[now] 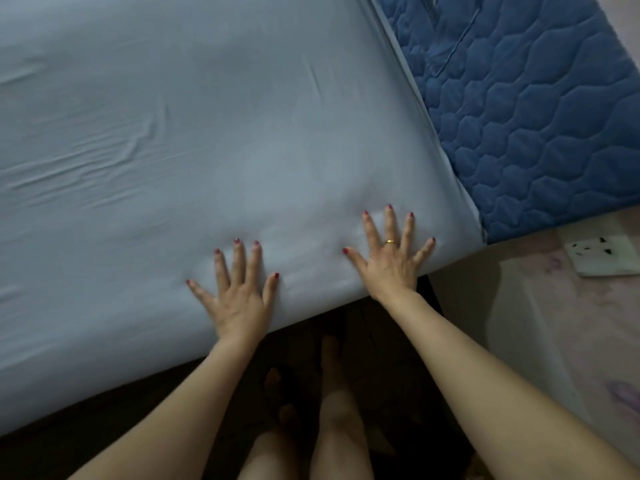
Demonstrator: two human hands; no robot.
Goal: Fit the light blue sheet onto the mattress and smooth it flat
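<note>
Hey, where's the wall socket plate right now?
In the head view the white socket plate sits at the far right edge, just below the quilted blue mattress side and right of the right hand.

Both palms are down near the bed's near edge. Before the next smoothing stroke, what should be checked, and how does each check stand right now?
1. Both hands flat on the sheet: ok. Left hand and right hand press it with fingers spread.
2. Sheet under the hands smooth: ok, apart from slight puckers at the fingertips.
3. Rest of the sheet smooth: not ok. Creases run across the left part, and a short one sits higher up, towards the right.
4. Near right corner fitted: ok as far as it shows; the sheet wraps the corner beside the quilted blue mattress.
5. Far corners fitted: cannot tell, out of view.
</note>
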